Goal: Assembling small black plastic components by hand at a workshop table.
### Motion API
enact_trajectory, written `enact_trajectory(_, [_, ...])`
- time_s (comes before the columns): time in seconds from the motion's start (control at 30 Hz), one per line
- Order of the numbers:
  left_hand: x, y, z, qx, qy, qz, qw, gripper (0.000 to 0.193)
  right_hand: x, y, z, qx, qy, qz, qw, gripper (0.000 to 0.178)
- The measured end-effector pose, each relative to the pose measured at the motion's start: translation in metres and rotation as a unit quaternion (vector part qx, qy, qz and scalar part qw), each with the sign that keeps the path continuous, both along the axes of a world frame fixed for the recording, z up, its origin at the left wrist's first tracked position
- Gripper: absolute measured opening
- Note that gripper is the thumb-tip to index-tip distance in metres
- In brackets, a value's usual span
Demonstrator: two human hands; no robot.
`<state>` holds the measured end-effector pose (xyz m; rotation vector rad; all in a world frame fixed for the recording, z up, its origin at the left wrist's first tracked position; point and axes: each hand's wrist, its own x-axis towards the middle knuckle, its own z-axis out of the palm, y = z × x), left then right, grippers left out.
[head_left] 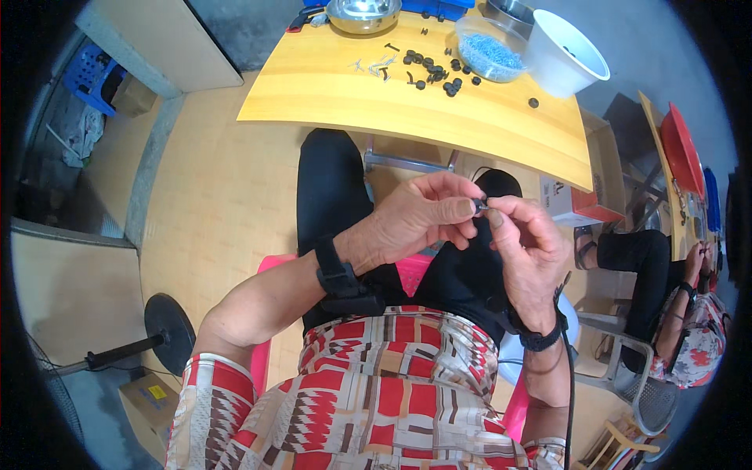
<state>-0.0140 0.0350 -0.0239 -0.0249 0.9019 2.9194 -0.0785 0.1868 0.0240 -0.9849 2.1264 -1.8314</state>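
Note:
Above my lap, my left hand (423, 213) pinches a small round black part (479, 204) between thumb and fingertips. Thumb and forefinger of my right hand (533, 252) close on a tiny silver pin-like piece (486, 208) at that part's right side. The fingers partly hide both pieces, and the fingertips of the two hands almost touch. Beyond them, loose round black parts (431, 69) lie scattered on the yellow wooden table (329, 98). To their left is a small heap of thin silver pins (374, 66).
On the table stand a clear bowl of small blue pieces (492, 56), a white bucket (562, 59) and a metal bowl (363, 17). A red-and-black handled tool (304, 19) lies at the far left corner. An open cardboard box (603, 176) and a seated person (689, 329) are at right.

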Motion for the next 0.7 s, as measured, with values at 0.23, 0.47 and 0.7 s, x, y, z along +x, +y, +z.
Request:
enact_trajectory(0.23, [0.000, 0.001, -0.006, -0.017, -0.007, 0.023, 1.000, 0.017, 0.002, -0.005, 0.001, 0.050, 0.157, -0.007, 0.986, 0.011])
enact_trajectory(0.47, [0.002, 0.001, 0.003, -0.012, -0.006, 0.028, 1.000, 0.024, -0.003, -0.008, 0.000, 0.063, 0.220, -0.025, 0.973, 0.013])
enact_trajectory(0.7, [0.000, -0.002, -0.002, -0.012, -0.001, 0.010, 1.000, 0.026, -0.008, -0.005, -0.004, 0.067, 0.127, 0.036, 0.989, 0.024])
